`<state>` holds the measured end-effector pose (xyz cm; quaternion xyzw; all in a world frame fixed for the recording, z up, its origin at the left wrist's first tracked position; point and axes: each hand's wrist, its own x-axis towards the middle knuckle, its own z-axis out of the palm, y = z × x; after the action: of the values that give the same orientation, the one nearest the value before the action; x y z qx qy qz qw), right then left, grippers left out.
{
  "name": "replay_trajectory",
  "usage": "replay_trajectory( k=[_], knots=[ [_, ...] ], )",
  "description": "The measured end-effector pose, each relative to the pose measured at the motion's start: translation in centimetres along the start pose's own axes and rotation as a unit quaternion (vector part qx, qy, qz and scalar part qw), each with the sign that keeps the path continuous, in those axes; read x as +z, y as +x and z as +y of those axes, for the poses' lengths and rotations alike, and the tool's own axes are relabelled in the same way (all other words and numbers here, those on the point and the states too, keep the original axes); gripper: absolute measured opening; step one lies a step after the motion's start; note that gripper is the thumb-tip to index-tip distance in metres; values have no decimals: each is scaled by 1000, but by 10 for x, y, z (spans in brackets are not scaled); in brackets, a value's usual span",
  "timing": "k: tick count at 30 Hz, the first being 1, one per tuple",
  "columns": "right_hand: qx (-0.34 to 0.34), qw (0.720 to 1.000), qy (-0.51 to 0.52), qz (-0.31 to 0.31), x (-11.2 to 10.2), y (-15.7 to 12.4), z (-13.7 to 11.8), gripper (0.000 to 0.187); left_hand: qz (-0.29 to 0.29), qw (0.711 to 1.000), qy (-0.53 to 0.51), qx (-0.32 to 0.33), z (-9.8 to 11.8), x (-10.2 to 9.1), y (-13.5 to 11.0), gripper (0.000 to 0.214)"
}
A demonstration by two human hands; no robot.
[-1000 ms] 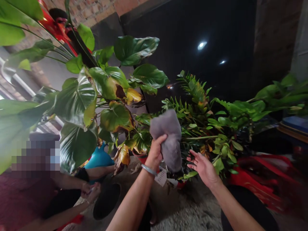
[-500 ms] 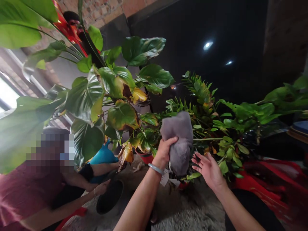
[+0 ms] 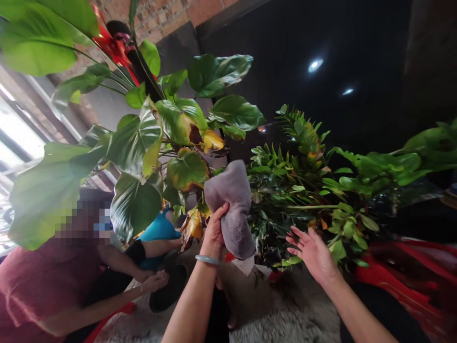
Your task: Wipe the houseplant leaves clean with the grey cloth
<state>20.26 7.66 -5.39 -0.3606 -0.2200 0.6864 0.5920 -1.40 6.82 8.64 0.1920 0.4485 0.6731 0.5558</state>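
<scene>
My left hand (image 3: pixel 215 229), with a bangle on the wrist, is closed around a grey cloth (image 3: pixel 232 205) and holds it up against the foliage. The cloth hangs between a big-leaved plant (image 3: pixel 143 143) with yellowing, brown-edged leaves on the left and a bushy plant with small glossy leaflets (image 3: pixel 307 186) on the right. My right hand (image 3: pixel 313 251) is open, palm up and fingers spread, just under the lower stems of the small-leaved plant. It holds nothing.
Another person in a dark red top (image 3: pixel 53 281) crouches at the lower left, hands near a black pot (image 3: pixel 169 288). A teal watering can (image 3: pixel 159 231) stands behind. A red object (image 3: pixel 400 281) lies at the right. The floor (image 3: pixel 271 319) is rough and grey.
My left hand has carried the cloth to the left, away from my right hand and toward the big-leaved plant. My right hand has stayed open in about the same place.
</scene>
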Motion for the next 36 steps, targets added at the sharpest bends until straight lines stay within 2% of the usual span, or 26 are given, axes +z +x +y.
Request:
replay_trajectory(
  k=[2,5,7,8,10,12,14,15,16,18,21,23,25,27,30,32,34,36],
  knots=[
    [-6,1000,-5,-1,3,-1,1,46,40,998,9,-36,-23,-13,-1,17],
    [-4,1000,-13,1,2,-1,2,45,40,986,55,-150,-60,-46,-19,33],
    [1,1000,-4,4,0,-1,3,39,35,980,54,-189,-67,-63,-32,38],
    [3,1000,2,2,-1,-1,3,36,38,979,50,-193,-64,-66,-35,35],
    [-6,1000,4,-4,-3,-1,3,33,47,986,30,-154,-44,-62,-34,24],
    [-29,999,-9,-8,-3,0,4,31,57,996,-9,-66,-18,-49,-22,15],
    [-55,998,-24,5,-1,2,6,29,60,997,-43,19,0,-35,-6,14],
    [-65,997,-28,17,1,3,8,29,62,996,-45,41,3,-31,1,17],
    [-72,997,-29,30,3,5,9,29,62,996,-35,45,0,-29,6,20],
    [-80,995,-26,59,8,6,12,32,61,998,12,11,-21,-34,8,28],
    [-83,992,-18,92,14,7,14,33,48,990,81,-105,-68,-58,-8,31],
    [-80,991,-21,102,15,7,13,32,42,983,90,-157,-87,-74,-22,29],
    [-73,991,-30,105,13,8,11,31,44,983,80,-157,-84,-82,-31,28],
    [-68,992,-37,103,9,9,9,31,52,988,60,-129,-61,-77,-30,28],
    [-76,992,-38,89,6,10,10,33,65,997,9,-47,-17,-52,-13,22],
    [-85,992,-36,80,5,10,12,34,76,997,-20,18,-2,-36,0,18],
    [-85,993,-37,79,4,10,14,33,97,994,-6,38,-9,-28,7,18],
    [-80,993,-39,83,5,8,14,33,111,993,43,-5,-35,-34,3,18]
  ],
)
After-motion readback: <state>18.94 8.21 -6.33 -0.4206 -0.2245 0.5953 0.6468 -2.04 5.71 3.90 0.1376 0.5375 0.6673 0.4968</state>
